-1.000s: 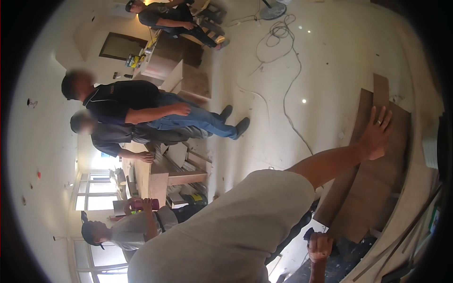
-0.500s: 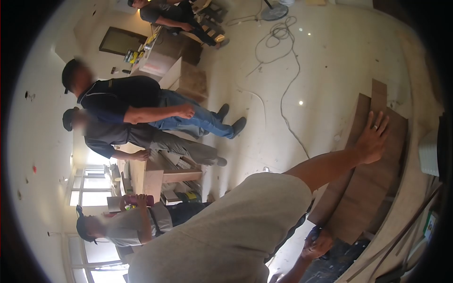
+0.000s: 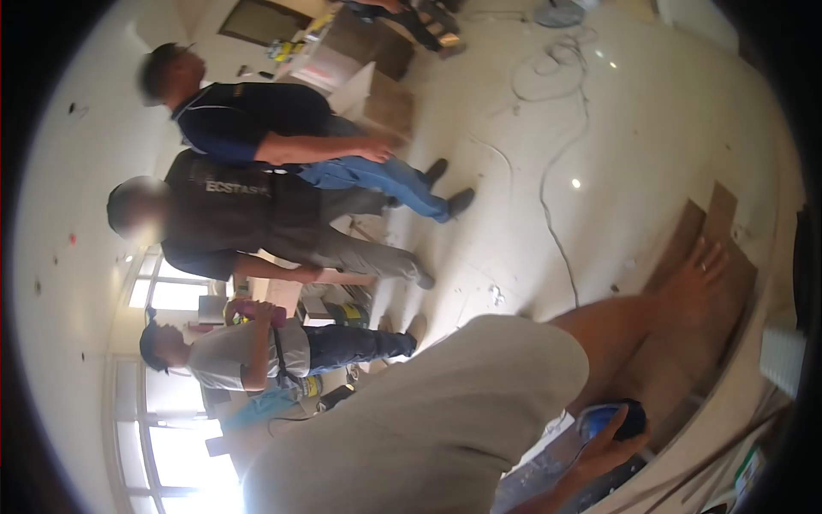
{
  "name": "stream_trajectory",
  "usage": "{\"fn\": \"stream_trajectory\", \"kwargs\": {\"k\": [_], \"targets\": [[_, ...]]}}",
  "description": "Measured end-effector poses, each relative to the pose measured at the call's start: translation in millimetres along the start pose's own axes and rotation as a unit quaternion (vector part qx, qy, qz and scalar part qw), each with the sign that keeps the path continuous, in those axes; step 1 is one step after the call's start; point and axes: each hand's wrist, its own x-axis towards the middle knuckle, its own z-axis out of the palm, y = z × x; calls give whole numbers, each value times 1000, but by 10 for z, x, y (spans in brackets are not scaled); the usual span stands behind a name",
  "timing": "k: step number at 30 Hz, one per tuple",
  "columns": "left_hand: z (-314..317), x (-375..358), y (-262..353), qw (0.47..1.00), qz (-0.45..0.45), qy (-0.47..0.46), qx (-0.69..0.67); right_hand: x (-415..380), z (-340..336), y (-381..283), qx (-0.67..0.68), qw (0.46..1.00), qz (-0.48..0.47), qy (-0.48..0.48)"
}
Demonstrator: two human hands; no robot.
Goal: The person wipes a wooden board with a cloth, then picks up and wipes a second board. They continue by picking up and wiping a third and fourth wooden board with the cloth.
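Note:
My left hand (image 3: 700, 272), wearing a ring, lies flat with its fingers stretched over the upper end of some brown boards (image 3: 735, 295). Motion blurs it slightly. Lower down, my right hand (image 3: 610, 450) is wrapped round a blue and black rounded tool (image 3: 632, 418) beside the boards' lower end. A narrower piece of board (image 3: 720, 210) sticks out past my left fingertips. The tool's underside is hidden, so contact with a board cannot be made out.
Three people (image 3: 248, 124) (image 3: 244, 201) (image 3: 231, 351) stand on the left, and part of another shows at the top. A cable (image 3: 548, 218) snakes over the pale floor (image 3: 642, 128). A white container (image 3: 782, 360) sits at the right edge, near some long strips.
My right hand and the tool have moved right, and more of the tool shows. My left hand sits slightly lower and further right. The whole view has shifted; the middle person on the left appears larger.

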Motion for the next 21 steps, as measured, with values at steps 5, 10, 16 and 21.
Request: {"fn": "stream_trajectory", "kwargs": {"k": [5, 10, 16, 21], "targets": [[34, 95, -23, 1000, 3, 4, -21, 214, 438, 399, -75, 987, -138, 21], [-140, 53, -178, 996, 12, 35, -77, 320, 84, 411, 121, 982, 32, -142], [-508, 110, -313, 992, 18, 92, -89, 490, -72, 275, 29, 984, 7, -175], [-655, 58, -242, 989, 27, 124, -81, 350, -293, -79, -137, 975, -164, -63]]}}
